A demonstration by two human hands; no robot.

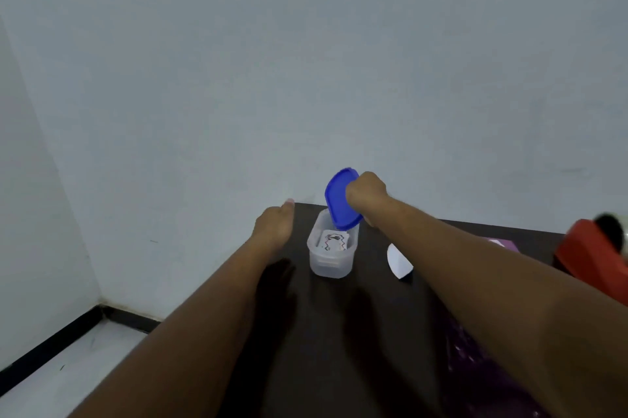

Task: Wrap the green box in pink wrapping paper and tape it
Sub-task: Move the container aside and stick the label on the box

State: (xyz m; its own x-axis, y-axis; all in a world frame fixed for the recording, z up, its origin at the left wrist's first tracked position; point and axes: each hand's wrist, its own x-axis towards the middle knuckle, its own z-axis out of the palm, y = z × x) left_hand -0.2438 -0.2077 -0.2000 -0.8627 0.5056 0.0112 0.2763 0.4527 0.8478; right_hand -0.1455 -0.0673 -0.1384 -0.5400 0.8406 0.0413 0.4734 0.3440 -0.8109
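At table's far edge: clear tub (329, 256), blue lid (341, 200) lifted.
My right hand (365, 191) fingers pinch lid aside for access; left hand (275, 225) fingers loosely spread, empty. Green box unseen; purple paper (503, 244) right.

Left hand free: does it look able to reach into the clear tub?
Probably yes. The left hand hovers open beside the clear tub; the right hand holds the blue lid tilted above, leaving the mouth mostly open.

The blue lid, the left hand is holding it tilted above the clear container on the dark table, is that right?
Not quite: the head view shows the right hand holding the blue lid, tilted above the clear container on the dark table. The left hand holds nothing.
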